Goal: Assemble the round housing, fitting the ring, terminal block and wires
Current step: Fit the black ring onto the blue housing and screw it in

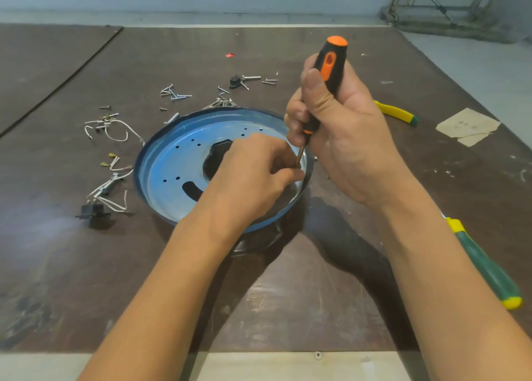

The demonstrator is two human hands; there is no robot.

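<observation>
A round blue housing (pixel 172 162) with small holes and dark cut-outs lies on the brown table (pixel 302 294). My right hand (pixel 342 127) grips the black-and-orange screwdriver (pixel 328 72), held nearly upright with its tip down at the housing's right rim. My left hand (pixel 256 173) rests on the housing with fingers curled, pinching at the screwdriver shaft near the tip; what is under the fingers is hidden. White wires with terminals (pixel 112 130) lie left of the housing. A small black block with wires (pixel 93 211) sits further down on the left.
Loose screws (pixel 175 93) and a small black part (pixel 236 81) are scattered behind the housing. A green-and-yellow tool (pixel 486 265) lies at right beside my forearm, a yellow-handled tool (pixel 395 111) behind my right hand, and paper scraps (pixel 467 126) at far right.
</observation>
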